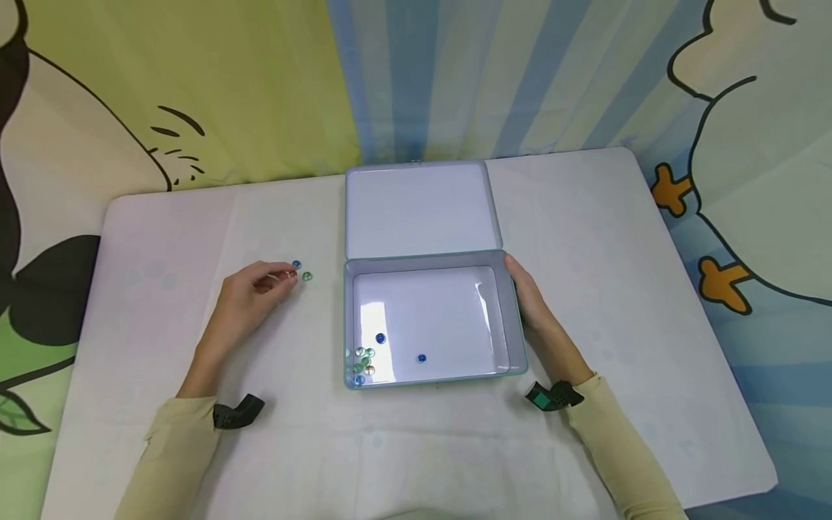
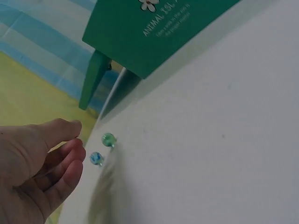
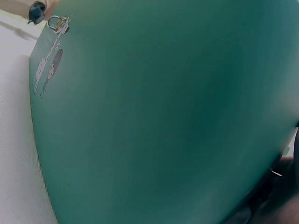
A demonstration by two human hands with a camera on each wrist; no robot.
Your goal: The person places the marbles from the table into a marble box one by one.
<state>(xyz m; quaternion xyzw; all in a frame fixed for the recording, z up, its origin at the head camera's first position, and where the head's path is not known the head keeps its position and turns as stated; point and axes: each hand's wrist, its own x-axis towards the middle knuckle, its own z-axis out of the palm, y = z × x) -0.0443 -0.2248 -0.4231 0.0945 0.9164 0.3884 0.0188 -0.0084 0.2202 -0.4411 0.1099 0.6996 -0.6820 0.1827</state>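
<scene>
My left hand point(image 1: 250, 297) is on the left side of the table, thumb and fingertips pinched together around a small reddish, clear marble point(image 1: 290, 274), mostly hidden by the fingers. Just beyond the fingertips lie a blue marble point(image 1: 296, 264) and a green marble point(image 1: 308, 276). With my right hand point(image 1: 534, 302) I hold the right side of a shallow box point(image 1: 434, 258), its fingers mostly hidden behind the wall. Inside, several green, clear and blue marbles point(image 1: 365, 361) cluster at the near left corner. Two dark blue marbles point(image 1: 422, 358) lie apart from them.
The box's lid point(image 1: 419, 209) is folded back flat on the white table point(image 1: 279, 448), towards the curtain point(image 1: 416, 79). Outside, the box is green with printed lettering point(image 2: 166, 21). In the right wrist view its green surface point(image 3: 140, 116) fills most of the picture.
</scene>
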